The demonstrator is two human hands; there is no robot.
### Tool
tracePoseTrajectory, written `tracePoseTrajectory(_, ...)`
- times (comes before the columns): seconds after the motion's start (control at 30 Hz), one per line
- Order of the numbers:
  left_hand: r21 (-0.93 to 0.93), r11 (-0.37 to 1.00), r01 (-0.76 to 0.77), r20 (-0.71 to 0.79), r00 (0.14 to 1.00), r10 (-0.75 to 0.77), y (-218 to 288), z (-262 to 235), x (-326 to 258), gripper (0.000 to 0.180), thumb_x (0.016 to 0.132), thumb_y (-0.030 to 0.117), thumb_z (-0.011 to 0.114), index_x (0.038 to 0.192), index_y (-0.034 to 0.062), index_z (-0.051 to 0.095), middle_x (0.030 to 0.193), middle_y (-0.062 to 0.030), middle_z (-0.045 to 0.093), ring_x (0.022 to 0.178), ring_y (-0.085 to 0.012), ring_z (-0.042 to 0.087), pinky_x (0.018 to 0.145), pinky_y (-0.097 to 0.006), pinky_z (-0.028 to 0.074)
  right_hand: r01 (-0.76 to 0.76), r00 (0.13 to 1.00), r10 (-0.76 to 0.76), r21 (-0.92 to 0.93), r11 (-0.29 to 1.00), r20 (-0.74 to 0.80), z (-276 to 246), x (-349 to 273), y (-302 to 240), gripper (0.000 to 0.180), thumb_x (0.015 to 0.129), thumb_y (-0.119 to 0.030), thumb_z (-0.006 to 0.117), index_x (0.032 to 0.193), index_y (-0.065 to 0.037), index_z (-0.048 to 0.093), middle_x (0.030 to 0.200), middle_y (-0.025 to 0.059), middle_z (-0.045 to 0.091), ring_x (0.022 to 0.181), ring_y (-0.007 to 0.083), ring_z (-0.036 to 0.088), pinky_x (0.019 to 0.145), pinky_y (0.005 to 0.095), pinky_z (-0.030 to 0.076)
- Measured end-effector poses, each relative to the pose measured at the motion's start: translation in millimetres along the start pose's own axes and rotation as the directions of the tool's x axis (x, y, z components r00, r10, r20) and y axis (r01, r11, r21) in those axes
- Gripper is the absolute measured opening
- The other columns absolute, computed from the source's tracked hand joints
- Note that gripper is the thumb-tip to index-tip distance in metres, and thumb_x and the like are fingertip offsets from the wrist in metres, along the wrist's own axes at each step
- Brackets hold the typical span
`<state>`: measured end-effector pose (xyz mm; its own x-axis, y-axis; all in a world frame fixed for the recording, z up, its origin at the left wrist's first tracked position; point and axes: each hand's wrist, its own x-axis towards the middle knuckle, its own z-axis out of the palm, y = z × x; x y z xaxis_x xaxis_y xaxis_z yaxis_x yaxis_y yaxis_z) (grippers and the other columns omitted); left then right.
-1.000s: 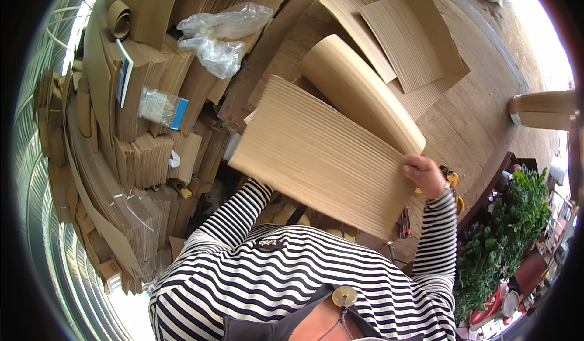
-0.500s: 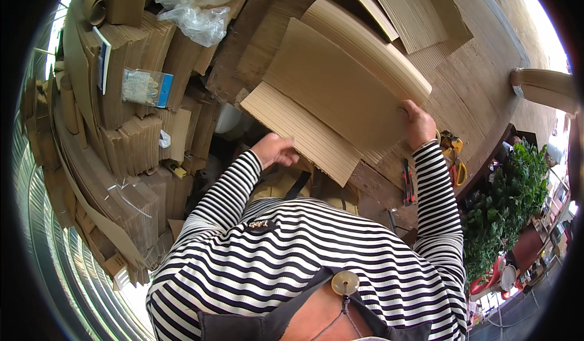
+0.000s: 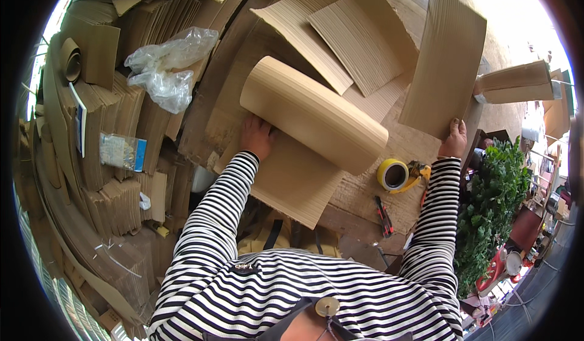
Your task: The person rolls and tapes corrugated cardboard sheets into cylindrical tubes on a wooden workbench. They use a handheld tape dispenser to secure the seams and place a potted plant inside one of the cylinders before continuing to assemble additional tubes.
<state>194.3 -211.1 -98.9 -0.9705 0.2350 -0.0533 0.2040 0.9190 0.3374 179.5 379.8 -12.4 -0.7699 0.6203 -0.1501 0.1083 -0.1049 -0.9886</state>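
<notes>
My right hand [image 3: 453, 140] is at the right, pinching the lower corner of a tan corrugated cardboard sheet [image 3: 446, 58] that stands up beyond it, past the table's right side. My left hand [image 3: 258, 139] rests on a flat cardboard sheet [image 3: 298, 186] near the table's front left. Its fingers look spread, with the tips partly hidden at the edge of a curled cardboard sheet [image 3: 316, 113]. That curled sheet arches across the middle of the table. Beyond it, more loose cardboard sheets [image 3: 359, 37] overlap one another.
A yellow tape roll [image 3: 392, 174], a yellow-handled tool [image 3: 418, 172] and a red-and-black utility knife [image 3: 384, 216] lie on the wooden table at the right. Stacked cardboard [image 3: 115, 204] and a clear plastic bag [image 3: 170, 67] are at the left. Green leafy plants [image 3: 496, 213] stand at the right.
My right hand has moved outward to the right, carrying a cardboard sheet off the pile. My left hand has gone forward onto the sheet beneath. The view has shifted, uncovering the tape roll.
</notes>
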Motion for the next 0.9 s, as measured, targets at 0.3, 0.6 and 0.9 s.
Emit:
tracePoseTrajectory(0.3,0.145,0.985,0.095,0.084,0.991,-0.108,5,19,6,0.05,0.091,0.038,0.068,0.134,0.0114,0.066,0.141,-0.0217,0.054,0.137,-0.0423,0.042,0.121,-0.059,0.027,0.492,0.852,-0.363,-0.814,0.309,0.377,87,25,26,0.058,0.091,-0.026,0.077,0.14,-0.005,0.055,0.134,0.0191,0.062,0.126,0.0379,0.057,0.108,0.0461,0.047)
tracePoseTrajectory(0.6,0.076,0.995,0.059,0.014,0.998,-0.06,3,18,2,0.049,0.093,0.039,0.065,0.134,0.0109,0.066,0.142,-0.0231,0.052,0.141,-0.0426,0.038,0.121,-0.06,0.024,0.528,0.829,0.254,-0.847,-0.062,0.498,287,-34,23,0.097,0.092,-0.066,0.064,0.162,-0.008,0.03,0.169,0.022,0.024,0.157,0.0365,0.023,0.127,0.051,0.022)
tracePoseTrajectory(0.9,0.055,0.998,0.036,-0.031,0.999,-0.034,12,4,8,0.049,0.09,0.035,0.068,0.132,0.0098,0.066,0.14,-0.0241,0.052,0.139,-0.0432,0.039,0.118,-0.06,0.028,0.687,0.71,0.363,-0.706,-0.17,0.604,287,9,20,0.034,0.096,-0.018,0.057,0.125,-0.001,0.062,0.121,0.0192,0.063,0.111,0.0331,0.064,0.089,0.0457,0.056)
